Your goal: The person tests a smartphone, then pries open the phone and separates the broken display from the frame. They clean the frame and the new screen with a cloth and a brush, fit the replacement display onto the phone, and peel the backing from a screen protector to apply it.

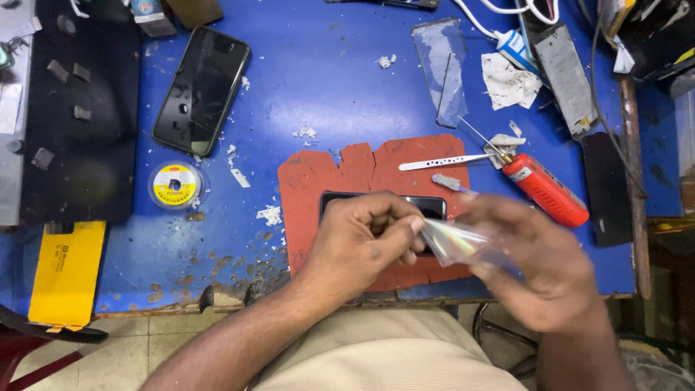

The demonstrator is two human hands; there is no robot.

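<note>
My left hand and my right hand both pinch a thin clear plastic film with a rainbow sheen, stretched between them. The right hand is blurred. Beneath the hands a black phone lies on a worn red mat, mostly hidden by my left hand. A small brush tip pokes out above my right hand; I cannot tell whether the hand holds it.
On the blue table lie metal tweezers, a red tool, a clear screen protector, a second black phone, a yellow wire spool, crumpled paper and a yellow packet.
</note>
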